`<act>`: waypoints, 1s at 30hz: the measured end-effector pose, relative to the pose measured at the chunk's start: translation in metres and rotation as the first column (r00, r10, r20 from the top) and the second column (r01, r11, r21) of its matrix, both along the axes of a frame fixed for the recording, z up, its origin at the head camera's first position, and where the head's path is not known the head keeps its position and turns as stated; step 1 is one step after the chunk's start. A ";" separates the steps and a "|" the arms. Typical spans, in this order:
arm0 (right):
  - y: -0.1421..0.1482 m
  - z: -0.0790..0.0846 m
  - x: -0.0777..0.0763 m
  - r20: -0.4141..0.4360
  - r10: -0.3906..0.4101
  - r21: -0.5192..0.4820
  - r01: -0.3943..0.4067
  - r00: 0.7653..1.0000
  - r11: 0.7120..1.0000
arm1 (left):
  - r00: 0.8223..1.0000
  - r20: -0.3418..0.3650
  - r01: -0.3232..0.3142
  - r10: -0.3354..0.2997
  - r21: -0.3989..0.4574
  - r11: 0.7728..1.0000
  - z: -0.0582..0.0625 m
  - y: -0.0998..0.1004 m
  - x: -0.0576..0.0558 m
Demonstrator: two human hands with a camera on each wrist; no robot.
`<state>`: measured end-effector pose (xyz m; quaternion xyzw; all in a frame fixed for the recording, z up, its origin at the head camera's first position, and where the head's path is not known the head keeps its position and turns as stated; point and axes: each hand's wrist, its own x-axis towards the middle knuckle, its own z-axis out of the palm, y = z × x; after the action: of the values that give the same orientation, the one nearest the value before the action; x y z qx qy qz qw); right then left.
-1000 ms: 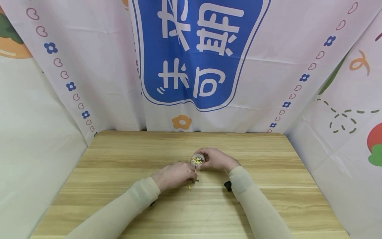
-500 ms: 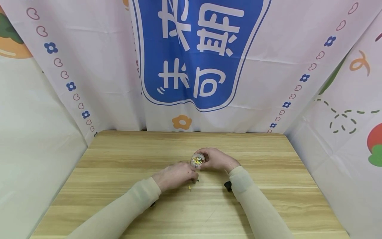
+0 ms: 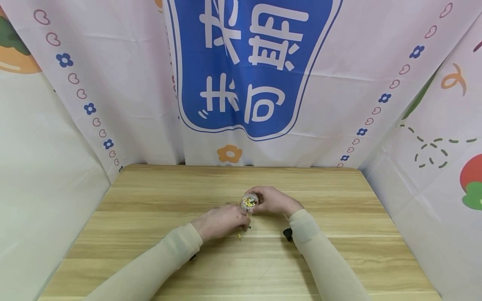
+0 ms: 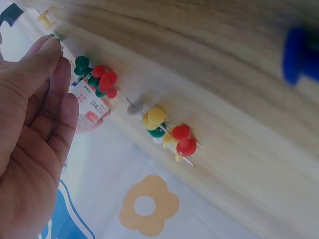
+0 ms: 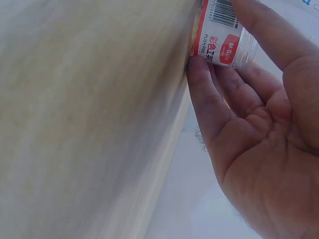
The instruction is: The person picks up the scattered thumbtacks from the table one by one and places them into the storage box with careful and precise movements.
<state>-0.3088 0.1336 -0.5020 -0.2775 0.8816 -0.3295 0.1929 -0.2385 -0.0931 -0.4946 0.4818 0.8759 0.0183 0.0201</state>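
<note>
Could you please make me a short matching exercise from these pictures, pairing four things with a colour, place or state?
Column one:
1. Jar
2. Blue push pin
3. Flower print
4. Table

Column two:
A. Orange, on the cloth
B. Wood-grained, beneath both hands
C. Gripped by the right hand
D. At the right edge of the left wrist view

Pairs: 1-C, 2-D, 3-A, 4-B.

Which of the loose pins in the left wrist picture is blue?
The blurred blue pin at that picture's right edge, cut off by the frame. It sits alone; the red, green, yellow and white pins lie farther left.
</note>
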 end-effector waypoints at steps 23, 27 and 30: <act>0.001 0.002 0.000 0.042 -0.002 -0.014 0.002 0.999 1.000 | 0.972 0.168 -0.201 0.166 0.221 0.954 0.019 -0.014 -0.016; 0.001 0.002 0.001 0.035 -0.005 -0.005 0.006 0.999 1.000 | 0.966 0.155 -0.239 0.205 0.247 0.939 0.020 -0.011 -0.021; 0.000 0.002 0.000 0.021 -0.002 0.002 0.002 1.000 1.000 | 0.954 0.175 -0.286 0.244 0.280 0.916 0.019 -0.008 -0.024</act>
<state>-0.3084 0.1340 -0.5000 -0.2729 0.8802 -0.3315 0.2021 -0.2627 -0.1009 -0.4756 0.3535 0.9165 0.1874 0.0034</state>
